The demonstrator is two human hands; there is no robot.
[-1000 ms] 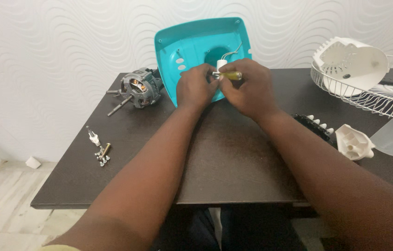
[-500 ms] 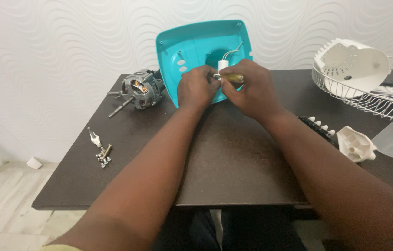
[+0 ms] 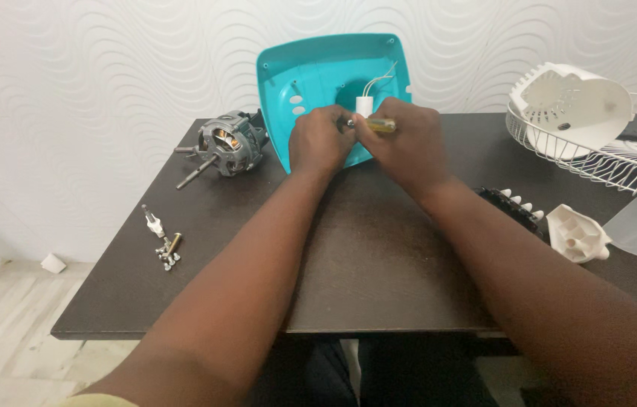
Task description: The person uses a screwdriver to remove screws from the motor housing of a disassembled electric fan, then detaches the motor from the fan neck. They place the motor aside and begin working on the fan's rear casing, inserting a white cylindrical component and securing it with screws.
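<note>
A teal plastic fan base cover point(image 3: 318, 71) stands tilted upright at the back of the dark table point(image 3: 378, 264), with a white capacitor and wires point(image 3: 367, 102) inside it. My right hand point(image 3: 401, 143) is closed around a yellow-handled screwdriver point(image 3: 380, 125) held level, its metal tip pointing left. My left hand point(image 3: 320, 141) is closed against the cover's lower edge, its fingers at the screwdriver tip. Whether it pinches a small part there is hidden.
A grey fan motor point(image 3: 226, 145) with its shaft lies at the back left. Loose screws and small metal parts point(image 3: 164, 241) lie near the left edge. At the right are a white wire fan guard point(image 3: 597, 154) holding a white housing point(image 3: 571, 105), a black switch strip point(image 3: 514, 207) and a white knob piece point(image 3: 576, 235).
Both hands stay together at the teal cover with the screwdriver; they have shifted only slightly. Nothing else on the table has moved.
</note>
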